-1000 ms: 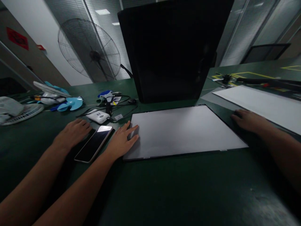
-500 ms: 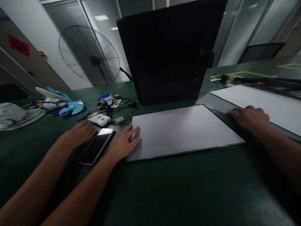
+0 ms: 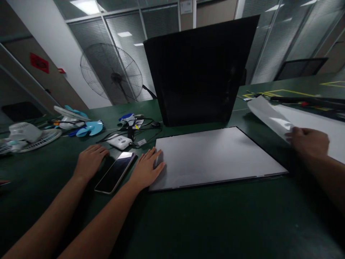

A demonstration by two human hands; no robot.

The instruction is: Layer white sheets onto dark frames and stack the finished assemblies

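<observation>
My left hand (image 3: 147, 169) lies with fingers spread on the left edge of a flat white panel (image 3: 215, 158) that has thin dark edges. The panel rests flat on the green table. On the right, my right hand (image 3: 309, 142) is closed on the near edge of a thin, glossy, translucent sheet (image 3: 269, 115). This sheet is raised and curls upward at its far left end. Beneath and behind it lies a larger white sheet (image 3: 320, 124), partly hidden by my hand.
A co-worker's hand (image 3: 90, 162) rests left of a phone (image 3: 115, 174). Behind are a white device (image 3: 120, 141) with cables and fan parts (image 3: 90, 128). A large black screen-like panel (image 3: 199, 72) stands upright beyond the white panel. Black strips (image 3: 309, 100) lie far right.
My right hand has closed on the translucent sheet and lifted it off the table, bending it. My left hand stays on the panel. The view has tilted slightly up.
</observation>
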